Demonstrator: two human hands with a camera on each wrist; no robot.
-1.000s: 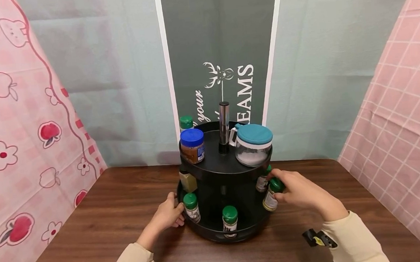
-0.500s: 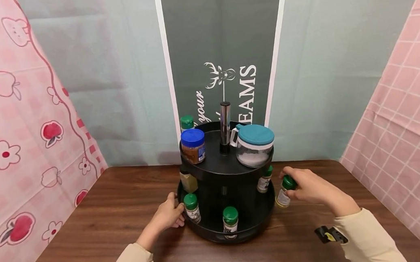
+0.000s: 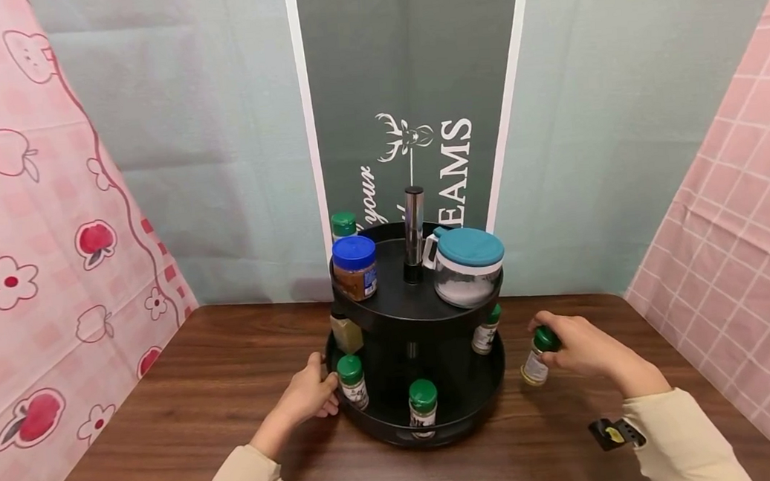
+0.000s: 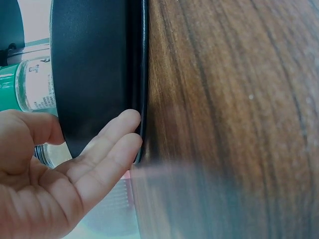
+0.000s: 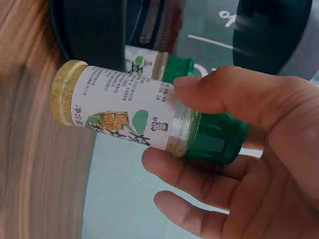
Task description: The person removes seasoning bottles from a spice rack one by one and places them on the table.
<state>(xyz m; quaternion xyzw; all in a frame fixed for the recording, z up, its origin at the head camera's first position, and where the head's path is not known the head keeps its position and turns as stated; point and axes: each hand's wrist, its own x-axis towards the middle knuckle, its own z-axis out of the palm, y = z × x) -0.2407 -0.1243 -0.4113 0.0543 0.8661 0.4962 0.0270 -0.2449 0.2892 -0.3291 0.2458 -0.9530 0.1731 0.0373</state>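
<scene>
My right hand [image 3: 576, 346] grips a spice jar [image 5: 119, 109] by its green cap and neck, to the right of a black two-tier rotating spice rack [image 3: 431, 416]. Yellowish powder shows at the jar's bottom, under a white printed label. On the rack's left side, my left hand [image 3: 308, 390] holds the lower tier's wall, thumb at the top edge and fingers along the outside. Just inside that wall stands a green-capped jar [image 3: 352, 383]. Two more, a front jar [image 3: 423, 405] and a right-hand jar [image 3: 486, 332], stand on the same tier.
The upper tier carries a blue-lidded jar [image 3: 355, 269], a glass pot [image 3: 467, 268] with a teal lid, and a green-capped jar [image 3: 344, 225] behind. A chrome post [image 3: 414, 227] rises centrally. Fabric curtains [image 3: 231, 147] surround the wooden table [image 3: 188, 403].
The right hand has taken the spice jar off the rack's lower tier and carried it right, over the table. The left hand has stayed at the rack's side.
</scene>
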